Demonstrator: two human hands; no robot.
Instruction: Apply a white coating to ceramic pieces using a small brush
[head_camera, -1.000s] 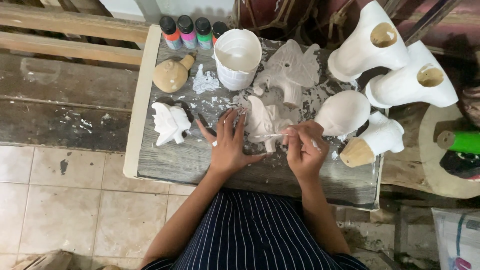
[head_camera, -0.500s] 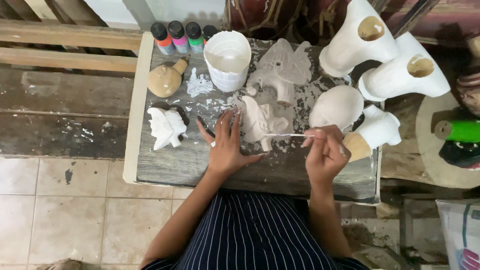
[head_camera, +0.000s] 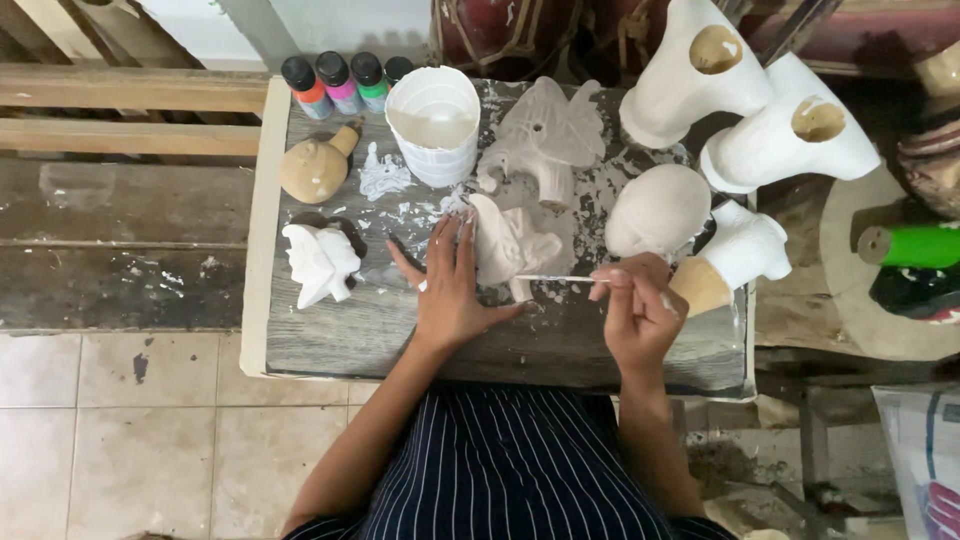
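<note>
Weathered grey planks, smeared with white paint, made up the low surface (head_camera: 340, 340) at which the person sat, with pale floor tiles (head_camera: 130, 440) below it and old wooden beams (head_camera: 120, 90) to one side.

At the fingers (head_camera: 610, 285) of the right hand (head_camera: 640, 315), a thin brush (head_camera: 555, 278) was pinched in a narrow grip, lying nearly level with its tip pointing at a small white-coated figurine (head_camera: 510, 245). The left hand (head_camera: 455, 290) lay flat on the surface with its fingers spread wide, holding nothing, fingertips against the figurine's near edge to steady it. The figurine lay on its side near the middle of the surface, between the two hands and just in front of a larger unpainted carving (head_camera: 545, 135) (grey-white, winged in outline).

Further out, a white tub of paint (head_camera: 433, 120) stood just beside that carving, with a row of small paint bottles (head_camera: 345, 85) behind it, their contents orange, pink and green. A bare wooden bird-like piece (head_camera: 315, 170) and a painted white figure (head_camera: 320, 262) lay to the left. To the right sat a rounded white piece (head_camera: 658, 208), a white piece with a raw wooden end (head_camera: 735, 255), and two tall white hollow forms (head_camera: 760, 110). A dark striped apron (head_camera: 500, 470) covered the person's lap.
</note>
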